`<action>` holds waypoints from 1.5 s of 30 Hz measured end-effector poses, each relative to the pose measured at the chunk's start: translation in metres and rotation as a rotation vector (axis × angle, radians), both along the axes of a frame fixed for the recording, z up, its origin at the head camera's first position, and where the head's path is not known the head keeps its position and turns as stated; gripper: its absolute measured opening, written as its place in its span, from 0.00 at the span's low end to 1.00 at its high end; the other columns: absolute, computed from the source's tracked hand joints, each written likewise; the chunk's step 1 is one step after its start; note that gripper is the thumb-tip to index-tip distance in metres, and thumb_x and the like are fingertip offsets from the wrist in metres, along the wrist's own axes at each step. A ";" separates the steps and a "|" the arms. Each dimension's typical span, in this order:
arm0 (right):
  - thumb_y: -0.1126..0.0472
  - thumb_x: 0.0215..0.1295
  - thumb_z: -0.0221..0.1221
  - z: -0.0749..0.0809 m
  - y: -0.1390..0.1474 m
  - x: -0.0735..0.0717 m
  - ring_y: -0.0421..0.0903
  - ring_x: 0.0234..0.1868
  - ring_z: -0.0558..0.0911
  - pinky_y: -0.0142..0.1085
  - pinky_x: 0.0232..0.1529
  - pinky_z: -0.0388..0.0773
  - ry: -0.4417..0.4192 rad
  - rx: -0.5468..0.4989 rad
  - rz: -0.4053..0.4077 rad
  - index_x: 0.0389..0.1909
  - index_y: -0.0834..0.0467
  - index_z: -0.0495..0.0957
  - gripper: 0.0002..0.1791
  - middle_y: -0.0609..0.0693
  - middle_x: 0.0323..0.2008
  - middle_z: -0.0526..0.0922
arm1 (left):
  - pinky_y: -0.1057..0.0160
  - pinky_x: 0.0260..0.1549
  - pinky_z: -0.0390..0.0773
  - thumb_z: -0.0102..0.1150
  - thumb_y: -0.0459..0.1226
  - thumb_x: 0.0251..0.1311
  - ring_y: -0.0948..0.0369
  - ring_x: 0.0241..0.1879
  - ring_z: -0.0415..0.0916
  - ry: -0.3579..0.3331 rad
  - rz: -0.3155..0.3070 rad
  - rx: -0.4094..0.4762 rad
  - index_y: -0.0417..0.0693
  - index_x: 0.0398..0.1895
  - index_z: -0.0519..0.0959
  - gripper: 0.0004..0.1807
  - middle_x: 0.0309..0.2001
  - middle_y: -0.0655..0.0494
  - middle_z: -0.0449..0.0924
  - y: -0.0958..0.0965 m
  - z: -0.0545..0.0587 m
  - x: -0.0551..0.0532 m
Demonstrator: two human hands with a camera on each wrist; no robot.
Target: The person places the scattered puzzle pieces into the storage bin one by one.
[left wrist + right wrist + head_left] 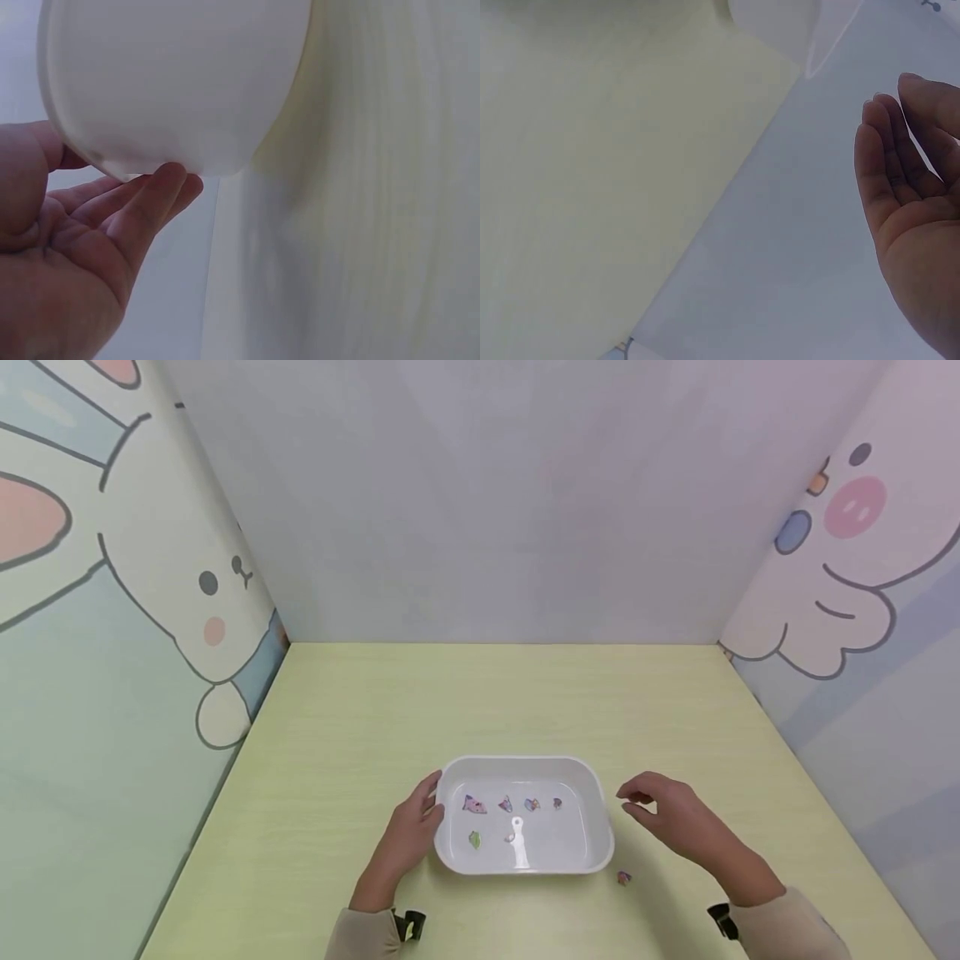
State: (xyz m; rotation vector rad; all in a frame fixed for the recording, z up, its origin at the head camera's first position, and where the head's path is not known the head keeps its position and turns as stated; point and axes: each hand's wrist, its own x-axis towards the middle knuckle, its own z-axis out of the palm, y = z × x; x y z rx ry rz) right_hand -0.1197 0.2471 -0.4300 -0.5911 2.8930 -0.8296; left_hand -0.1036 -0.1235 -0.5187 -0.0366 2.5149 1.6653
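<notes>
A white rectangular tray [567, 862] with rounded corners stands in front of me. My left hand [408, 832] grips its left end; in the left wrist view the thumb is at the rim and the fingers [161, 191] lie against the outer wall. Inside the tray lie several small flat pieces, among them a pink one [474, 805], a green one [475, 840] and a multicoloured one [532, 805]. Off the tray's right end hovers my right hand [675, 817], fingers loosely bent, thumb apart from them, nothing visible between.
One small reddish-purple piece [624, 877] lies on the table near the tray's lower right corner. The pale yellow-green table [495, 702] meets a plain grey wall [480, 510] behind. Panels with a cartoon rabbit [172, 560] and a pink-nosed cartoon animal [855, 552] flank it.
</notes>
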 end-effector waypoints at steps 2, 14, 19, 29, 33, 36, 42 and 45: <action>0.70 0.59 0.65 -0.007 0.003 0.003 0.46 0.39 0.80 0.46 0.40 0.80 -0.001 0.006 -0.015 0.37 0.55 0.82 0.09 0.44 0.37 0.81 | 0.48 0.56 0.73 0.46 0.34 0.71 0.44 0.63 0.67 -0.005 -0.002 0.002 0.43 0.74 0.58 0.29 0.70 0.42 0.61 0.000 0.001 0.000; 0.72 0.57 0.65 -0.047 0.007 0.019 0.44 0.37 0.80 0.42 0.38 0.80 -0.107 0.034 -0.050 0.36 0.57 0.82 0.09 0.43 0.35 0.80 | 0.48 0.56 0.73 0.46 0.34 0.71 0.44 0.63 0.67 -0.009 -0.005 0.009 0.43 0.74 0.58 0.29 0.70 0.42 0.61 0.001 0.003 0.001; 0.72 0.57 0.65 -0.058 0.007 0.026 0.44 0.38 0.79 0.39 0.37 0.80 -0.142 0.025 -0.029 0.36 0.56 0.82 0.09 0.42 0.35 0.79 | 0.48 0.56 0.73 0.46 0.34 0.71 0.44 0.63 0.67 -0.002 -0.007 0.002 0.42 0.74 0.58 0.29 0.70 0.42 0.61 0.001 0.004 0.001; 0.72 0.55 0.66 -0.073 0.005 0.036 0.44 0.36 0.79 0.37 0.35 0.80 -0.172 0.037 -0.005 0.33 0.55 0.82 0.09 0.42 0.32 0.78 | 0.48 0.56 0.73 0.46 0.33 0.71 0.44 0.63 0.67 -0.002 -0.004 0.000 0.42 0.74 0.58 0.29 0.70 0.42 0.61 0.001 0.003 0.001; 0.69 0.54 0.68 -0.076 0.006 0.038 0.43 0.36 0.80 0.36 0.35 0.81 -0.169 0.024 0.004 0.32 0.55 0.82 0.08 0.41 0.32 0.77 | 0.48 0.56 0.73 0.46 0.34 0.71 0.44 0.63 0.67 0.001 -0.001 0.005 0.42 0.74 0.58 0.29 0.70 0.42 0.61 0.001 0.003 0.001; 0.66 0.55 0.69 -0.079 0.007 0.039 0.40 0.35 0.79 0.35 0.35 0.80 -0.143 0.035 0.027 0.32 0.54 0.82 0.07 0.40 0.32 0.77 | 0.48 0.56 0.72 0.46 0.34 0.71 0.44 0.63 0.67 0.002 0.000 0.006 0.42 0.74 0.58 0.29 0.70 0.42 0.61 0.001 0.004 0.001; 0.66 0.53 0.70 -0.089 0.010 0.045 0.35 0.35 0.76 0.35 0.36 0.80 -0.061 0.085 0.109 0.33 0.52 0.81 0.09 0.38 0.34 0.75 | 0.48 0.56 0.72 0.46 0.33 0.71 0.45 0.63 0.67 -0.005 0.002 0.008 0.42 0.74 0.58 0.29 0.70 0.43 0.61 0.001 0.003 0.001; 0.65 0.52 0.71 -0.090 0.009 0.047 0.35 0.35 0.76 0.35 0.36 0.79 -0.064 0.088 0.121 0.33 0.52 0.81 0.10 0.37 0.34 0.74 | 0.48 0.55 0.73 0.46 0.33 0.71 0.44 0.63 0.67 -0.004 0.000 0.014 0.42 0.74 0.58 0.29 0.70 0.43 0.62 0.001 0.003 0.001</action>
